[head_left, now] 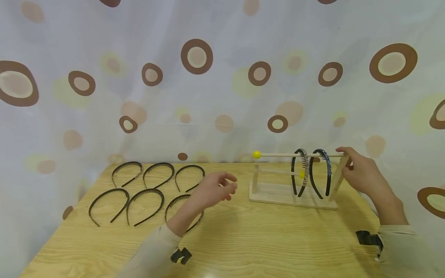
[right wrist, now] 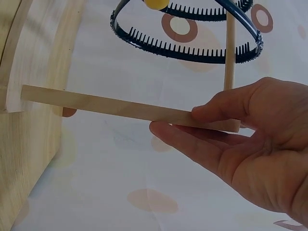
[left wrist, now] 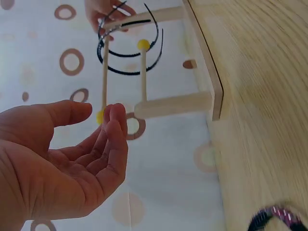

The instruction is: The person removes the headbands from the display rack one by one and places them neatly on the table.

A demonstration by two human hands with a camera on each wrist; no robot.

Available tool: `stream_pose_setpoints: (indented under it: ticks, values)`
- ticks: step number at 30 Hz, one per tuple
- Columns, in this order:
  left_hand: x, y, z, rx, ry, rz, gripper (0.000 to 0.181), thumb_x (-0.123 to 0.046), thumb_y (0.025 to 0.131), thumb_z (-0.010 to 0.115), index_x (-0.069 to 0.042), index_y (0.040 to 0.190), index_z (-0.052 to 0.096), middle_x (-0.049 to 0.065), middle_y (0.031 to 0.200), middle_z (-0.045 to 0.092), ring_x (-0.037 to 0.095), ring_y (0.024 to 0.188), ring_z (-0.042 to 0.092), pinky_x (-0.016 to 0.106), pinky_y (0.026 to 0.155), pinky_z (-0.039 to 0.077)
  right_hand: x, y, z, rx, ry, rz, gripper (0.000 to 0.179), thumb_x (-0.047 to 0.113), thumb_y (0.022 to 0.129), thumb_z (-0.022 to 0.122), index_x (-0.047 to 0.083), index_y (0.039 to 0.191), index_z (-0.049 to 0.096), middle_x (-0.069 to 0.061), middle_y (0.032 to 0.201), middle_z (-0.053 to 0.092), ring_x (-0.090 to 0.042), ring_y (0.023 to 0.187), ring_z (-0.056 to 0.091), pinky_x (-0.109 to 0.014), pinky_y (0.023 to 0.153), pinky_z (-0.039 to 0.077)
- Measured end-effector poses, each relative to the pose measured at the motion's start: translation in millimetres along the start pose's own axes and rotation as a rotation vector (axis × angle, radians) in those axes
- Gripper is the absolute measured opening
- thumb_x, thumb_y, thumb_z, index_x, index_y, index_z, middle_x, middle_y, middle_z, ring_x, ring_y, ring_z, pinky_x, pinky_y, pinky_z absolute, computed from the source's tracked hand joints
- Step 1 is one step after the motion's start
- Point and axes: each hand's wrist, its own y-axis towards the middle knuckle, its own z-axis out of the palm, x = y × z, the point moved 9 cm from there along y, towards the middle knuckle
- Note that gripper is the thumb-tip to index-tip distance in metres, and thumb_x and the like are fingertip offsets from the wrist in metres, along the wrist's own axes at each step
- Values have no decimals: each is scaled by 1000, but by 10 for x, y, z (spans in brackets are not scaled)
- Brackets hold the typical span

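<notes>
My right hand holds the right upright of a wooden display rack near its top. In the right wrist view, thumb and fingers pinch that flat upright from both sides. Two toothed headbands hang on the upper rod: one with silvery-pink beads, the other with blue beads. My left hand is in the air left of the rack, palm facing it, fingers loosely bent with nothing between them. Its forearm partly covers a black headband on the table.
Several more black headbands, such as one at the front left, lie in two rows on the left of the wooden table. Yellow balls cap the rack's rods. A curtain with brown circles hangs behind.
</notes>
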Motion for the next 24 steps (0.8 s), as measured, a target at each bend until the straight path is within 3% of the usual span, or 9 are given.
stream_pose_setpoints:
  ticks: [7,11,17,24]
  values:
    - [-371,353,519,-2,-35,59,25,-29,103,64,-14,123,69,-7,90,69,11,73,67,31,60,53,34,38,-8,2,-4,-1,59,-3,97,43,-2,154,29,-44,115,50,-22,48,43,-35,43,40]
    - [-526,521,820,12,-52,68,26,-32,102,65,-17,122,70,-9,93,67,8,76,65,29,62,53,37,53,-10,6,-8,8,59,-3,97,41,-1,155,28,-45,118,49,-22,49,44,-36,43,40]
    - [-616,732,1182,-36,-68,58,33,-41,98,70,-17,122,70,-13,95,63,3,85,59,27,68,52,18,73,-3,17,-5,17,60,-2,97,41,-1,156,27,-44,120,49,-21,49,43,-34,43,39]
    - [-652,861,1427,-101,-189,2,25,-34,93,77,-17,110,72,-13,93,62,3,85,57,27,70,52,-19,32,33,12,-16,6,59,-2,99,42,0,155,28,-41,118,51,-22,51,46,-34,41,39]
